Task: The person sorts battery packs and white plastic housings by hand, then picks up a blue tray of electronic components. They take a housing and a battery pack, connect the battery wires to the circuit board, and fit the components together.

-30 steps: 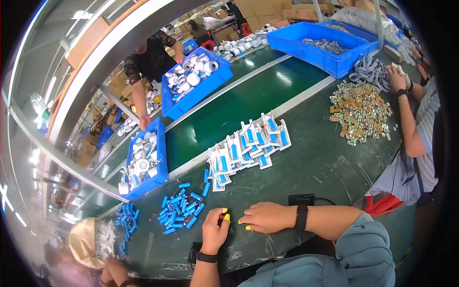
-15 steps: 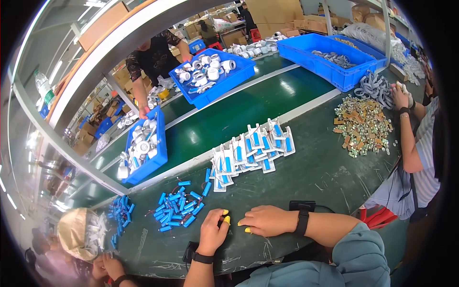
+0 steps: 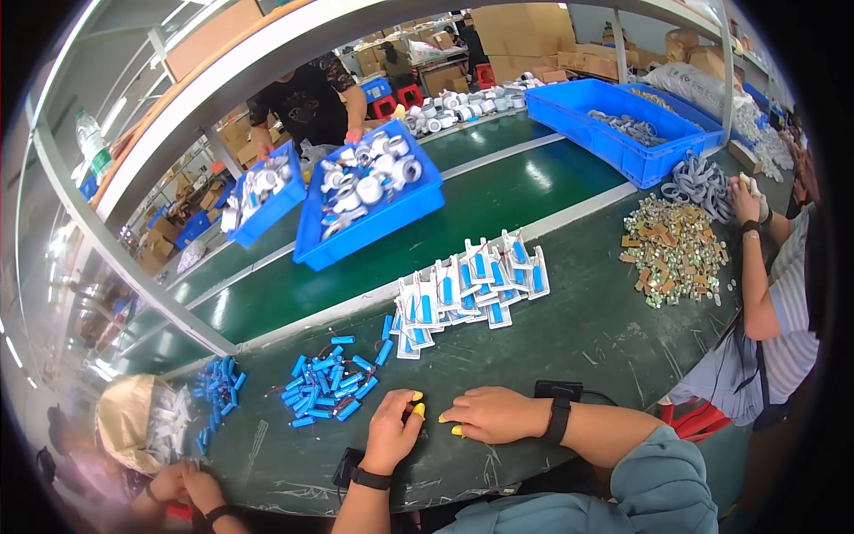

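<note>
A scratched dark-green worktop (image 3: pixel 587 356) spans the lower frame in a cluttered workshop. At bottom centre, the left hand (image 3: pixel 390 436) and right hand (image 3: pixel 500 415) rest on it, yellow-tipped fingers loosely bent, thumb and forefinger slightly parted on each. Blue cylinders (image 3: pixel 322 385) lie heaped just left of them; white holders (image 3: pixel 425 307) pile up at centre. Beyond runs a glossy green belt (image 3: pixel 503 178). At upper left, a co-worker (image 3: pixel 307 105) touches blue trays (image 3: pixel 382 230); cardboard boxes (image 3: pixel 525 34) stand at the top.
</note>
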The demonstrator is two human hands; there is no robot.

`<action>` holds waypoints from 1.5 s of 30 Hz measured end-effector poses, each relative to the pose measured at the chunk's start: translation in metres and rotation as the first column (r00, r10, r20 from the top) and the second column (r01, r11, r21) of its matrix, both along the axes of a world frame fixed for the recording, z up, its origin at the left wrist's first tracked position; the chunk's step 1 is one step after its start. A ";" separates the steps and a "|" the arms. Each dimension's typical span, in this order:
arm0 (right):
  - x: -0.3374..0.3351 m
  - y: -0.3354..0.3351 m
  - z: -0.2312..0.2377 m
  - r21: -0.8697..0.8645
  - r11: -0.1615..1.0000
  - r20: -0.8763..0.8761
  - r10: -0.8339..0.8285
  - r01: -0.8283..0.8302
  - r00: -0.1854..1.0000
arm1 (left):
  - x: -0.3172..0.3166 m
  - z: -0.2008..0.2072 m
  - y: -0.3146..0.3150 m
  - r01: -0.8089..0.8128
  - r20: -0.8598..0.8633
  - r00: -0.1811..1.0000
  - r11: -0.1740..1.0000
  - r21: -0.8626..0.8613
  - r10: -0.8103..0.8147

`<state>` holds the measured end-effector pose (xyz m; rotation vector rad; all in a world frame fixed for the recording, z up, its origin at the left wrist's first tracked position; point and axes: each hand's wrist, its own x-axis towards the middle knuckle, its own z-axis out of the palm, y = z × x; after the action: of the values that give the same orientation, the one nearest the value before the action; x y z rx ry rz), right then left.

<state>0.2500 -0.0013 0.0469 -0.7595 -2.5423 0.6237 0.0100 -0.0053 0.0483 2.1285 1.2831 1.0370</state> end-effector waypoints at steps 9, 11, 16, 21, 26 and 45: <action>-0.001 0.001 0.000 -0.017 1.000 0.001 -0.009 0.009 1.000 | -0.001 -0.001 0.000 -0.009 0.000 1.000 1.000 -0.006 0.009; 0.000 0.001 0.000 -0.012 1.000 0.001 -0.007 0.007 1.000 | -0.002 -0.003 0.001 -0.005 -0.005 1.000 1.000 0.003 0.005; -0.001 0.002 0.003 -0.005 1.000 0.005 -0.005 0.005 1.000 | -0.003 -0.002 0.001 0.007 -0.017 1.000 0.999 0.038 -0.006; 0.002 0.001 -0.001 0.011 1.000 -0.015 -0.004 0.004 1.000 | -0.004 0.024 -0.010 0.100 -0.082 0.991 0.989 -0.111 -0.109; 0.006 -0.001 0.002 0.008 1.000 0.004 0.007 -0.007 1.000 | -0.025 0.099 0.012 0.266 -0.357 0.893 0.961 -0.075 -0.275; 0.003 0.006 -0.019 -0.008 1.000 -0.147 0.020 -0.021 0.989 | -0.209 -0.001 0.240 -0.275 -0.613 0.594 0.847 0.455 0.522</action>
<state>0.2533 0.0048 0.0277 -0.6660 -2.4165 0.6738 -0.1987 0.2352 0.0475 2.7080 2.1944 0.5525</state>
